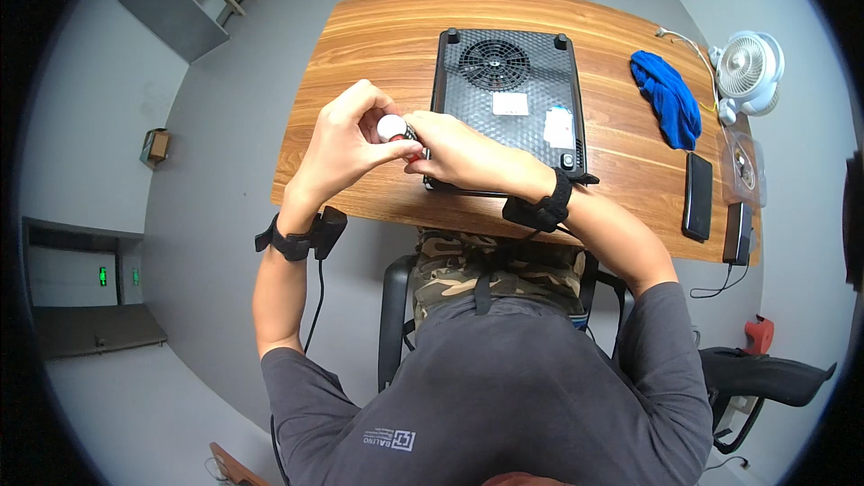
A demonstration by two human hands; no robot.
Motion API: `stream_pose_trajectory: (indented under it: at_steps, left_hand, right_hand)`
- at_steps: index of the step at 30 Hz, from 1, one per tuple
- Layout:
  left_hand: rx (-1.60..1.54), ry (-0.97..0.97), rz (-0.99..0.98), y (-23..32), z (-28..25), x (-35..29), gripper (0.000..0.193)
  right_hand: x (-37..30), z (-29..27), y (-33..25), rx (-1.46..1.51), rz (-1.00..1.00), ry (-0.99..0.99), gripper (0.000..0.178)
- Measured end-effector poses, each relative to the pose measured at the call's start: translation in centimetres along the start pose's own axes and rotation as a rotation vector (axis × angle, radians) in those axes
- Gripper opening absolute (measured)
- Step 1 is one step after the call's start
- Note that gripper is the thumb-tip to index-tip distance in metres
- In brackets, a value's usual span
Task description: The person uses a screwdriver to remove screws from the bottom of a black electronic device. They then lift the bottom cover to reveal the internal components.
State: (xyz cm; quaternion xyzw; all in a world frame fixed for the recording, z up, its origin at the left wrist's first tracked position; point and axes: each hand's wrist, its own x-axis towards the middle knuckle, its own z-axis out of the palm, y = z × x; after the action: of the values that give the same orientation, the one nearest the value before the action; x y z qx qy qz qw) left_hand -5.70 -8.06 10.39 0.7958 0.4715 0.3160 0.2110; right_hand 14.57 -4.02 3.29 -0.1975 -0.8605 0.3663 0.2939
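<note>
1. The left hand (346,139) pinches a small round white object (391,127), perhaps a cap or knob, between thumb and fingers; its fingers are closed on it.
2. The right hand (454,151) meets the left at that same spot, its fingertips on a small dark part (411,133) just beside the white piece. The fingers are curled in and look closed on this part, though just what it is remains too small to tell.
3. Both hands hover together over the left near corner of a black appliance (508,94) lying bottom up on the wooden desk (378,36), with a round fan grille and corner feet showing.
4. Judging by its size, the white piece is light and rigid, probably smooth and easy to let slip. A fingertip pinch around its rim suits it best.
5. The black appliance looks stiff and fairly heavy; it would best be taken by its two long edges.
6. Well apart on the right of the desk lie a blue cloth (667,94), a dark phone (697,195), a small black box (737,232) and a clear plastic bag (743,165). A white desk fan (748,67) stands at the edge.
7. Each wrist carries a black strap with a cable.
</note>
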Motion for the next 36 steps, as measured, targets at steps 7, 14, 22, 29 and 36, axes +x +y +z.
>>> stream_pose_trajectory:
  at_steps: [7,14,22,29,36]
  left_hand:
    - [-0.015,0.062,-0.007,0.0,0.1,0.0,0.036]
    - [-0.030,0.041,-0.012,-0.2,0.0,-0.1,0.028]
    - [-0.547,0.113,-0.491,-8.2,4.9,-3.8,0.034]
    - [-0.368,-0.170,-0.643,-7.5,9.0,-6.1,0.028]
    - [-0.570,-0.181,-0.831,-6.2,9.1,-6.3,0.038]
  right_hand:
    - [0.4,0.3,0.1,0.052,0.036,0.039,0.029]
    - [0.3,-0.3,-0.4,0.028,0.050,0.044,0.033]
    - [0.1,-2.2,-0.6,0.011,0.088,0.198,0.031]
    - [-0.4,-2.6,-0.9,0.009,0.092,0.180,0.032]
    - [-1.6,-2.0,-0.3,-0.006,0.050,0.204,0.033]
